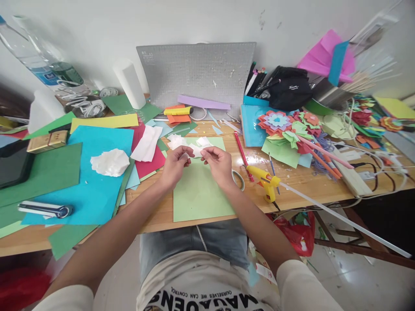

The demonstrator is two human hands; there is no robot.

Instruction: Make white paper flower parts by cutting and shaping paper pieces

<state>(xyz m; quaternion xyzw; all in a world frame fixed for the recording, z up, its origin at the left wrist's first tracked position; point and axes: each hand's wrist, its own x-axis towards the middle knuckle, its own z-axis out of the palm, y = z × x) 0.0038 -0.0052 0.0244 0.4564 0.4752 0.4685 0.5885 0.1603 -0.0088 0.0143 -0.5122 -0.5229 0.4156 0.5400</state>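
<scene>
Delicately, a white paper piece (196, 151) is pinched in the fingertips of the left hand (174, 166) and right hand (221, 165), drawn close together over the far end of a light green sheet (201, 194). A soft, even pinch with little pull should spare such seemingly thin paper a tear. On the wooden desk (158, 217), a yellow glue gun (267, 185) lies right of the sheet; beyond it, a gray cutting mat (197, 71) leans against the wall (106, 26).

Bright, diffuse light; faint soft shadows; wide-angle edge stretching; slight overall softness.
</scene>
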